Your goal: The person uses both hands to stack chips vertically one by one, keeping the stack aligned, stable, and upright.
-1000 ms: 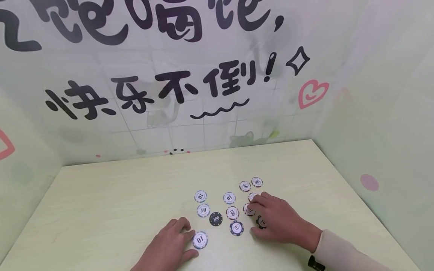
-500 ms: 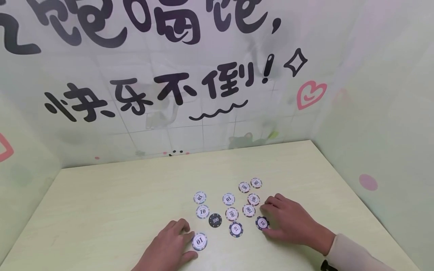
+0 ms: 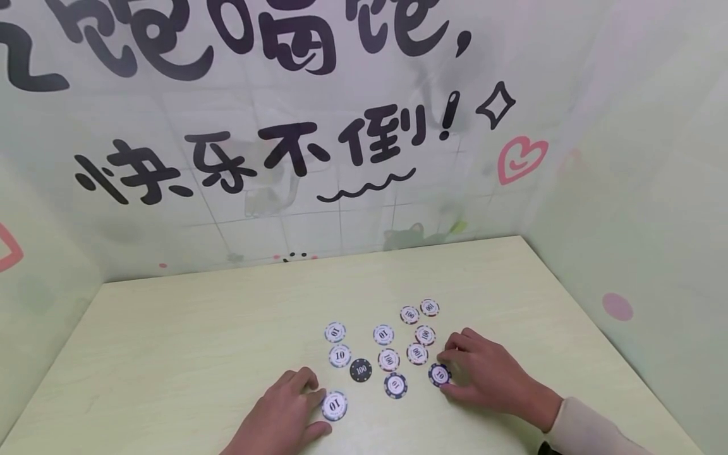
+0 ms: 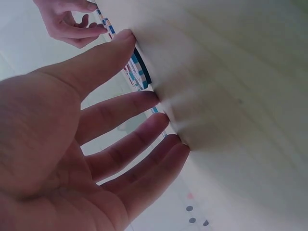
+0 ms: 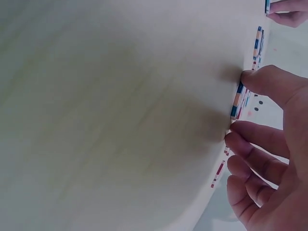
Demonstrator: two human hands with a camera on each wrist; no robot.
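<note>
L hand (image 3: 279, 411): thumb & fingers spread wide, index at/nr lt-blue-edged 10 chip (image 3: 334, 406)
R hand (image 3: 491, 379): loose, thumb & index either side of dk-blue-edged 10 chip (image 3: 440, 375)
Table (image 3: 199, 354): chips flat, black 100 chip (image 3: 361, 370) btwn hands

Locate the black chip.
In the head view, the black chip lies low near centre, between the left hand and the right hand, with a 10 chip just up-left and a red-edged 100 chip to its right.
</note>
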